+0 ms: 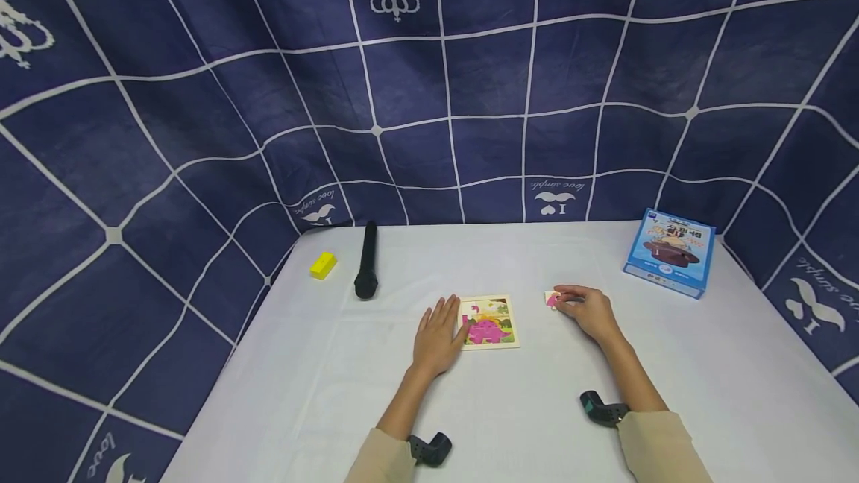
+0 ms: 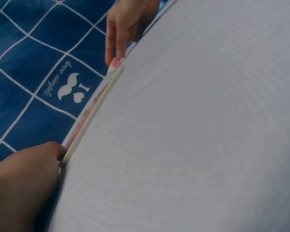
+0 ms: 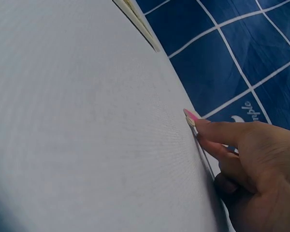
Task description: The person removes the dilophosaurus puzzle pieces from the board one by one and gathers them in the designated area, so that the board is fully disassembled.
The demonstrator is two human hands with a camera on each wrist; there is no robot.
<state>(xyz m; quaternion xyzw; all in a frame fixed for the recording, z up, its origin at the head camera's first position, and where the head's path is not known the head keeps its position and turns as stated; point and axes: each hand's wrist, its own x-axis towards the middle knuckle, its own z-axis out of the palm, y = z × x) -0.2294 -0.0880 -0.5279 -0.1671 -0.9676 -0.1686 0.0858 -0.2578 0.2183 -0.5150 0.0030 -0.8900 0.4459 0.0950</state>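
Note:
A square jigsaw puzzle (image 1: 493,346) with a pale frame and a pink dinosaur picture lies on the white table. My left hand (image 1: 436,340) rests along its left edge, fingers straight and thumb over the frame. A pale gap shows in the picture's upper left. To the right of the puzzle, my right hand (image 1: 585,310) pinches a small puzzle piece (image 1: 552,298), pink on pale, between thumb and fingertips. The right wrist view shows this piece (image 3: 190,116) edge-on, low over the white cloth. In the left wrist view the puzzle's frame (image 2: 94,116) appears edge-on beside the left thumb.
A black microphone (image 1: 367,263) and a yellow block (image 1: 323,265) lie at the back left of the table. At the back right is a blue box (image 1: 672,252) with a hat picture. A dark blue, white-lined curtain (image 1: 483,80) hangs behind the table.

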